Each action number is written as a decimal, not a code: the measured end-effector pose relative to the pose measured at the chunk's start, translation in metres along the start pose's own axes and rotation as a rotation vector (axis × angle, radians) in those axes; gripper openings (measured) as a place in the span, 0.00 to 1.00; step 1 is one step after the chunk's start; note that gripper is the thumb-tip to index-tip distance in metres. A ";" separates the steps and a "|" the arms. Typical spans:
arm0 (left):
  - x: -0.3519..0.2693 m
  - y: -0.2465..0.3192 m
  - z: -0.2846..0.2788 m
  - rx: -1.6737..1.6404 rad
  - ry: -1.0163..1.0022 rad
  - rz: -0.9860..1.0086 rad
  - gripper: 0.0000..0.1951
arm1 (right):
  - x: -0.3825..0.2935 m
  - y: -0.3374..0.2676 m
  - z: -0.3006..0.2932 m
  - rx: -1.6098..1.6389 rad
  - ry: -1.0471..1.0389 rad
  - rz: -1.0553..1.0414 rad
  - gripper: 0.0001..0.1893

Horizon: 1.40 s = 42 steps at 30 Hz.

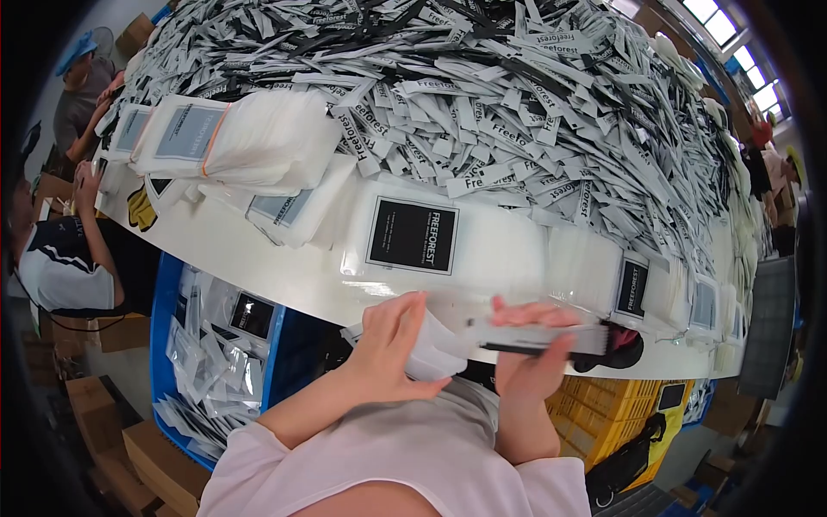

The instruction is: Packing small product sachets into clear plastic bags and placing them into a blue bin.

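Note:
My left hand (381,355) grips a frosted white plastic pouch (438,352) just above my lap, its mouth spread towards the right. Close by on the right, my right hand (533,362) holds a few slim white and black stick sachets (549,338) lying sideways. Motion blurs this hand, so how many sachets it has cannot be counted. A small gap seems to separate the sachets from the pouch. Beyond both hands, on the white table (284,274), lies a stack of similar pouches (497,242) with a black printed label (413,235) on top.
A large heap of stick sachets (465,110) covers the table's far side. Banded pouch bundles (187,132) sit left. Below the edge stand a blue bin (274,355) of filled pouches and a yellow crate (575,413). Two people (71,258) are at the left.

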State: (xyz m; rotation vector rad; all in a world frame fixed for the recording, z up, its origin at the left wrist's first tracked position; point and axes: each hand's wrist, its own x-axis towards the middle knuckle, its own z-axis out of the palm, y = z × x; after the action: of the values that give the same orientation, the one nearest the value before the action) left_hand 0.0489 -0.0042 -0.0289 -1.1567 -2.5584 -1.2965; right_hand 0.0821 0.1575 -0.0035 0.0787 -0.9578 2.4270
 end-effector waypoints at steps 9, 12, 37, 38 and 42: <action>0.007 0.001 0.007 -0.023 0.170 0.148 0.54 | -0.003 -0.002 0.013 -0.821 -0.493 0.314 0.20; 0.010 -0.001 0.003 -0.037 0.162 0.167 0.55 | -0.015 -0.003 0.010 -1.011 -0.368 -0.010 0.24; 0.016 0.019 -0.023 -0.837 0.033 -0.560 0.32 | 0.013 -0.008 0.000 -1.224 -0.435 -0.138 0.13; 0.014 0.015 -0.022 -0.837 0.034 -0.555 0.32 | 0.007 -0.008 -0.005 -1.122 -0.392 0.075 0.12; 0.005 0.004 -0.024 -0.905 -0.027 -0.430 0.12 | 0.004 -0.007 -0.008 -0.996 -0.527 0.206 0.06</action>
State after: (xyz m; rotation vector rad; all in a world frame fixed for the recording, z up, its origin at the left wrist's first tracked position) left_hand 0.0414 -0.0163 -0.0088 -0.6467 -2.3156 -2.7091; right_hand 0.0830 0.1692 -0.0042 0.2726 -2.3894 1.8339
